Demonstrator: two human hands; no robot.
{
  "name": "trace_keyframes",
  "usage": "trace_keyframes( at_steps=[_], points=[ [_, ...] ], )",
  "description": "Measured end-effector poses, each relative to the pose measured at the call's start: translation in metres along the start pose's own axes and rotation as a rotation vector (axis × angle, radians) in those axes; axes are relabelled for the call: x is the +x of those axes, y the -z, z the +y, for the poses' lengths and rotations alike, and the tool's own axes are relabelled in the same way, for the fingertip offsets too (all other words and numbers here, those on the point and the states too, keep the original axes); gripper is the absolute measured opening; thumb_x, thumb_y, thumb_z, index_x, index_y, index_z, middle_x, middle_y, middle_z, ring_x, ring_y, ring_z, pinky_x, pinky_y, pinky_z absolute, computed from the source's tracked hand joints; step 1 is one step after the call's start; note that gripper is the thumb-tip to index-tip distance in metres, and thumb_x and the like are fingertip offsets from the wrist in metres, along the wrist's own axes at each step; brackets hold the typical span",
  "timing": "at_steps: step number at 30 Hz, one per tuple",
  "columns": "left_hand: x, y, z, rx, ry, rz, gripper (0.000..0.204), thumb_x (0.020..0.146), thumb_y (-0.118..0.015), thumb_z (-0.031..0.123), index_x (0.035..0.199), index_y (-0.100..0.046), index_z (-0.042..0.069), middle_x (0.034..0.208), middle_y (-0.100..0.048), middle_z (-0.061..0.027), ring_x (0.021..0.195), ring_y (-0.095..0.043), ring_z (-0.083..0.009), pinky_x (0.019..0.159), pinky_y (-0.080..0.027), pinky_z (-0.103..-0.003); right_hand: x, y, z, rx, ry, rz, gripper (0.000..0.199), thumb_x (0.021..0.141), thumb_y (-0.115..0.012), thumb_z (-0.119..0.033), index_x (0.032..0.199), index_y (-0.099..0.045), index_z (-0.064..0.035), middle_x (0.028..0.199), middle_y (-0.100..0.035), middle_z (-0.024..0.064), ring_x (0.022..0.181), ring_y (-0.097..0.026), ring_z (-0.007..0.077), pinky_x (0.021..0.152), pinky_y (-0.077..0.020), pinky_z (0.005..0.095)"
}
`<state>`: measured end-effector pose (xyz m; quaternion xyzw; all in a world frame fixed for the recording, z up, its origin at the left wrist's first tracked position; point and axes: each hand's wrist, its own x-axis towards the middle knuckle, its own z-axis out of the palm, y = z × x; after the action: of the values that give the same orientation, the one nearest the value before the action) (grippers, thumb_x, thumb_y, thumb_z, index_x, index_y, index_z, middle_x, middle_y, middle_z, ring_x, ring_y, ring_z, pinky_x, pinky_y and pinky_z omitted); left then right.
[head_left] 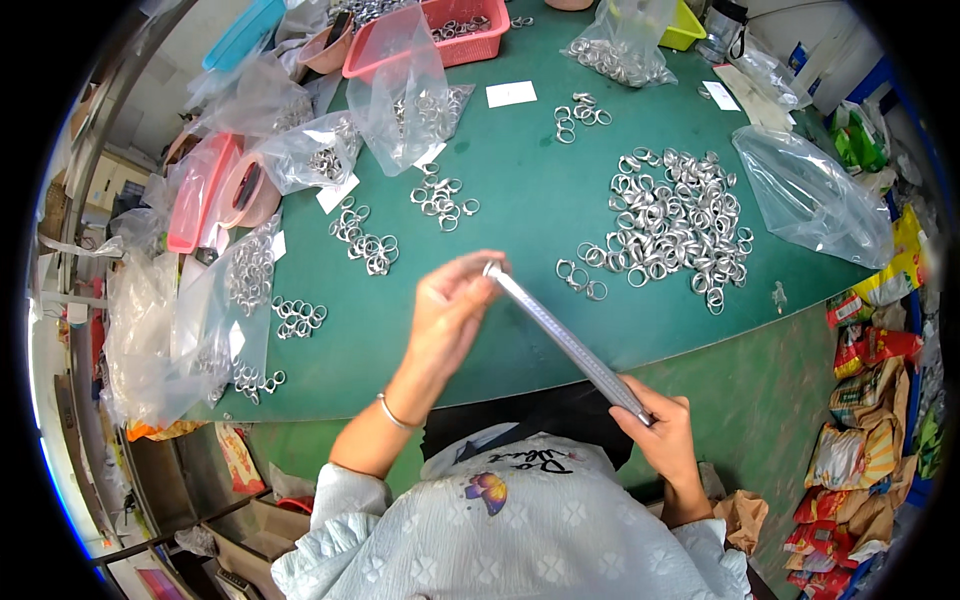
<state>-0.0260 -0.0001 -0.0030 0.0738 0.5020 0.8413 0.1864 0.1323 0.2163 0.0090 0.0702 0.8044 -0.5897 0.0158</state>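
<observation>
Head view: person holds a long tapered metal ring mandrel point(568, 340) slanted between both hands, over the near edge of the green table point(520, 200). Right hand point(665, 430) fingers are wrapped tight round the thick lower end, close to the torso; left hand point(450, 310) fingers are pinched together at the thin upper tip, on what looks like a small silver ring point(492, 268) seated there; too small to be sure. Risks, my read: the pinch at the tip is light, so the ring could slip off and fall to the table edge or the floor; a slack right grip would let the rod swing down into the lap. Surface: green mat, big loose pile of silver rings point(672, 225) to the right, smaller ring clusters point(365, 245) left of centre, clear plastic bags point(810, 195) of rings on both sides, white paper slips, a red basket point(470, 40) at the far edge. Room: crowded; snack packets point(860, 400) stacked low right, pink and blue trays and shelving on the left.
</observation>
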Motion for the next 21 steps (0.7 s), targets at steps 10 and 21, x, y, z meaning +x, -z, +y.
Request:
trace_keyframes(
  at_steps=[10, 21],
  points=[
    [0.185, -0.026, -0.056, 1.135, -0.587, 0.028, 0.029, 0.063, -0.073, 0.007, 0.09, -0.064, 0.0, 0.083, -0.06, -0.0122, 0.077, -0.057, -0.0252, 0.07, -0.046, -0.034, -0.011, 0.011, 0.03, 0.19, -0.195, 0.397, 0.031, 0.078, -0.062, -0.003, 0.108, -0.059, 0.0047, 0.064, -0.044, -0.007, 0.056, -0.035, 0.0007, 0.048, -0.027, 0.0157],
    [0.244, -0.031, -0.068, 1.393, -0.638, -0.007, 0.044, 0.065, -0.073, 0.017, 0.105, -0.06, 0.007, 0.092, -0.06, -0.0076, 0.093, -0.051, -0.0244, 0.082, -0.036, -0.037, -0.016, 0.015, 0.05, 0.237, -0.147, 0.419, 0.033, 0.084, -0.058, -0.007, 0.114, -0.054, 0.0052, 0.054, -0.039, -0.0077, 0.042, -0.032, -0.0007, 0.038, -0.0206, 0.0166]
  ],
)
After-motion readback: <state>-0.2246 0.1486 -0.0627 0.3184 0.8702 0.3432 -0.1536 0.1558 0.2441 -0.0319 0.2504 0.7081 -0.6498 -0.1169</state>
